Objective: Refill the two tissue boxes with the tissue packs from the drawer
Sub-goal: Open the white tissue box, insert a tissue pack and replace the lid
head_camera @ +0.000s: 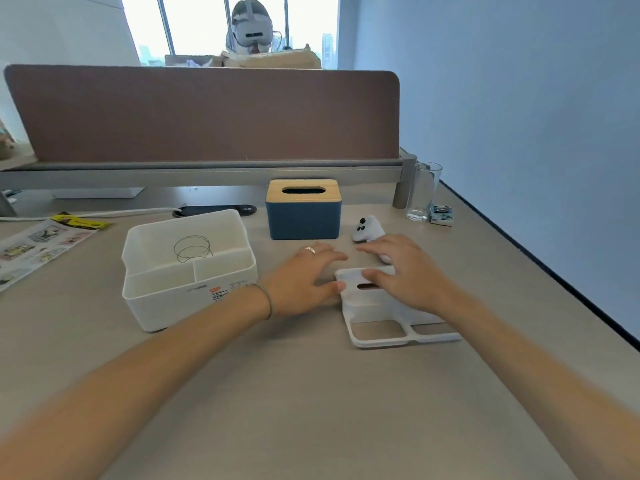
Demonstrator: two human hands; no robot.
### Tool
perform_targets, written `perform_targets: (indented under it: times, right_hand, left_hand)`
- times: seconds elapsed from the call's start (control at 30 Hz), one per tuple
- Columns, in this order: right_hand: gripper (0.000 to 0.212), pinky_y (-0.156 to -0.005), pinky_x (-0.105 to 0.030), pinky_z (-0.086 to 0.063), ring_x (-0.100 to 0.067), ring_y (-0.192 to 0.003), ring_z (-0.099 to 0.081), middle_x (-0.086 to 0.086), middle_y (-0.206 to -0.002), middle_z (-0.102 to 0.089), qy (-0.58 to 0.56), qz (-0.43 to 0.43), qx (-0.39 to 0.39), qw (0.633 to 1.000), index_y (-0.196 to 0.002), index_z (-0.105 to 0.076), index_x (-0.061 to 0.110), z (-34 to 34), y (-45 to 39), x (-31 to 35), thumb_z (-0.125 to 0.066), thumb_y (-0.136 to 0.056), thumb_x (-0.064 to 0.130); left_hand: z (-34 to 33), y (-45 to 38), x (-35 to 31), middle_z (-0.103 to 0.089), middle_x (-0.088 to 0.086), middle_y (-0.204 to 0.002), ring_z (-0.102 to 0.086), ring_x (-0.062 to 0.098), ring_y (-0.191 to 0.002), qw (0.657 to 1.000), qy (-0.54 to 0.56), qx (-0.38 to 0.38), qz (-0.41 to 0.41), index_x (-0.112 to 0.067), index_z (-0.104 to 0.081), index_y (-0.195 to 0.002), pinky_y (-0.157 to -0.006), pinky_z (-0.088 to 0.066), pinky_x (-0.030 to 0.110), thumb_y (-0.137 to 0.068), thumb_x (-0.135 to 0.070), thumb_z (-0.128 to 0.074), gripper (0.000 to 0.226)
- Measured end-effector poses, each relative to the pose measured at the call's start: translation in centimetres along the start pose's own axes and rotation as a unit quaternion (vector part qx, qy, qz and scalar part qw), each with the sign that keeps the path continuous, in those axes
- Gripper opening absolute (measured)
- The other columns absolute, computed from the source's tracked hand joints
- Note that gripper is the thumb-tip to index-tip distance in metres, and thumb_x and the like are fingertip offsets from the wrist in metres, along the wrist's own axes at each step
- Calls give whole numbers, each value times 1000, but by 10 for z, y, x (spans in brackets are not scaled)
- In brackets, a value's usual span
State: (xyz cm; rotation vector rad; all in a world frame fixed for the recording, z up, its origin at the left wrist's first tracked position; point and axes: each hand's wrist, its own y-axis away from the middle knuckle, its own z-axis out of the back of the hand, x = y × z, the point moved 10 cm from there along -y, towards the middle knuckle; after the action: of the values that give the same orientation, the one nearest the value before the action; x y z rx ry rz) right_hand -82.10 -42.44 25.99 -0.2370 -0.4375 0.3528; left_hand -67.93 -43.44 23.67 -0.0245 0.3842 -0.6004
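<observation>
A blue tissue box (303, 220) with a wooden slotted lid stands at the back middle of the desk. To its left a white tissue box (180, 299) sits open, with compartments and a wire spring inside. Its white lid (388, 320) lies flat at the right, with a slot and two cut-outs. My left hand (304, 277) rests on the desk with its thumb touching the lid's left edge. My right hand (405, 271) lies over the lid's far part, fingers spread. No tissue pack or drawer is in view.
A white controller (367, 229) lies behind my right hand. A drinking glass (423, 190) and a small box of clips (441, 214) stand at the back right. A leaflet (38, 244) lies at the left. A brown partition (207, 112) closes the back; the desk edge runs along the right.
</observation>
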Motion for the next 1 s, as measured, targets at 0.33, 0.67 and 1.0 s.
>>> perform_targets:
  times: [0.33,0.67,1.0]
  right_hand:
    - [49,-103,-41,-44,-19,-125,-51,1,-136,-60,35,44,-49,997,-137,-57,27,0,-56,97,-64,-89,29]
    - [46,-98,-41,-46,-22,-120,-54,0,-130,-63,46,148,-25,988,-137,-56,28,-55,-100,244,-63,-92,31]
    - [47,-97,-40,-45,-24,-119,-54,0,-125,-65,-5,248,33,968,-134,-59,31,-131,-122,386,-64,-87,30]
  left_hand:
    - [114,50,44,-48,2,-151,-45,23,-137,978,-151,-133,50,-24,-43,-150,-113,-37,38,-96,-42,-54,57]
    - [177,144,139,-58,0,-135,-55,23,-120,956,-179,-165,164,-26,-48,-143,-96,-49,40,-95,-40,-54,51]
    - [212,271,227,-56,1,-142,-52,25,-127,929,-191,-165,269,-28,-46,-144,-101,-47,44,-93,-40,-54,53]
